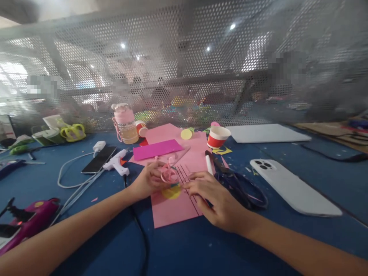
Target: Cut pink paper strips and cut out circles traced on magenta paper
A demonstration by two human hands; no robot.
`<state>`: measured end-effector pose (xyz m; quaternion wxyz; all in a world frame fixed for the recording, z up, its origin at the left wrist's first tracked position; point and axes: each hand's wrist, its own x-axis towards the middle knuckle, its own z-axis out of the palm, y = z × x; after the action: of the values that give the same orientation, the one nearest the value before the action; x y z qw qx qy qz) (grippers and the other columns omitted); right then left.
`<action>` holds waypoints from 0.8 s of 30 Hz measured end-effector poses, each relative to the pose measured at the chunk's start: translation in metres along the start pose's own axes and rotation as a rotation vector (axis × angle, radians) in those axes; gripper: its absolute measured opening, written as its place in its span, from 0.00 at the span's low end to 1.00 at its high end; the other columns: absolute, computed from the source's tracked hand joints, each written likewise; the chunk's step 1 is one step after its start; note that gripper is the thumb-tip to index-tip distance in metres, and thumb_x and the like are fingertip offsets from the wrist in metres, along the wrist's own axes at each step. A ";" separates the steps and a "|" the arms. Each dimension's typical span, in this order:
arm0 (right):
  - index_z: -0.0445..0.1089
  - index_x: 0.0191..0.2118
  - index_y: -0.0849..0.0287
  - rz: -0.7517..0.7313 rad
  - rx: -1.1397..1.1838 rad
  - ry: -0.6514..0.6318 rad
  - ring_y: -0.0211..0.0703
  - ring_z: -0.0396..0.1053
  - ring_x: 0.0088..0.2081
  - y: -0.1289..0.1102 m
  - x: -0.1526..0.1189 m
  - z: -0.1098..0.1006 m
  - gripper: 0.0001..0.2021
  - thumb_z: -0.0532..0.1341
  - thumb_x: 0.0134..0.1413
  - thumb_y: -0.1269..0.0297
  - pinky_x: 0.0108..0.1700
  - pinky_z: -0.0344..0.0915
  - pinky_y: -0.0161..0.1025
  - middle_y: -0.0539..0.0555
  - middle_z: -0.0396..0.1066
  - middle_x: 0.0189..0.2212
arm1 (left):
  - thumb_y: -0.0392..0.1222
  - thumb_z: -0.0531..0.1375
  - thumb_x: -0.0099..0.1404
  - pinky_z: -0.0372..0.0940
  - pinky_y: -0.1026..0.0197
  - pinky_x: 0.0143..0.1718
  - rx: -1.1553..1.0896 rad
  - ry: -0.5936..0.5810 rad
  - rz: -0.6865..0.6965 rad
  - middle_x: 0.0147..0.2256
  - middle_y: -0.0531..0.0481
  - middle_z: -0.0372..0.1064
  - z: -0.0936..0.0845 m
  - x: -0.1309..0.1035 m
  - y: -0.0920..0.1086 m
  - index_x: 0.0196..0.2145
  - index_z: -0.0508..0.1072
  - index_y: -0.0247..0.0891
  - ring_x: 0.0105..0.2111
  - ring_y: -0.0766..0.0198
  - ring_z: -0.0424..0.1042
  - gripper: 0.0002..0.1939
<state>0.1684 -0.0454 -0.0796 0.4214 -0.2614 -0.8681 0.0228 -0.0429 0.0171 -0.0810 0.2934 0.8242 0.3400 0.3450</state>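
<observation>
In the middle of the blue table, my left hand (148, 179) has its fingers closed around a curled pink paper strip piece (169, 174). Beside it my right hand (211, 197) hovers low over or rests on a pink paper sheet (169, 212) marked with dark parallel lines; its fingers are stretched out. Whether the right fingertips touch the curl or the sheet is hard to tell. A yellow paper disc (171, 192) lies under the curl, partly covered. Behind the hands lie a magenta paper strip (157, 149) and more pink paper (162, 132).
Scissors (244, 188) and a marker (209, 163) lie by my right hand. A paper cup (217, 137), white phone (296, 188) and laptop (270, 133) are on the right. Leftward are a glue gun (117, 163), black phone (99, 160), bottle (125, 124) and cables.
</observation>
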 end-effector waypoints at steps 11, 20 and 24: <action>0.64 0.28 0.55 0.021 -0.010 -0.103 0.45 0.65 0.39 0.001 -0.004 0.001 0.11 0.50 0.48 0.79 0.42 0.66 0.46 0.52 0.72 0.29 | 0.41 0.65 0.49 0.63 0.59 0.44 0.017 -0.022 0.026 0.41 0.46 0.68 0.005 0.001 -0.007 0.28 0.77 0.39 0.41 0.61 0.66 0.07; 0.62 0.28 0.56 0.035 0.002 -0.110 0.44 0.65 0.38 0.002 -0.004 0.001 0.12 0.49 0.47 0.80 0.41 0.66 0.44 0.52 0.71 0.28 | 0.41 0.64 0.50 0.64 0.57 0.44 -0.012 -0.015 0.055 0.40 0.45 0.69 0.004 0.002 -0.005 0.29 0.77 0.39 0.40 0.61 0.67 0.07; 0.61 0.28 0.56 0.034 0.012 -0.106 0.43 0.64 0.37 0.002 -0.004 0.003 0.11 0.49 0.47 0.80 0.40 0.67 0.43 0.52 0.70 0.27 | 0.41 0.65 0.49 0.64 0.57 0.43 -0.010 -0.006 0.056 0.40 0.45 0.69 0.005 0.001 -0.008 0.28 0.77 0.38 0.39 0.61 0.68 0.07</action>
<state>0.1692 -0.0451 -0.0849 0.3761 -0.2719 -0.8844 0.0487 -0.0408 0.0212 -0.0892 0.2888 0.8328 0.3144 0.3524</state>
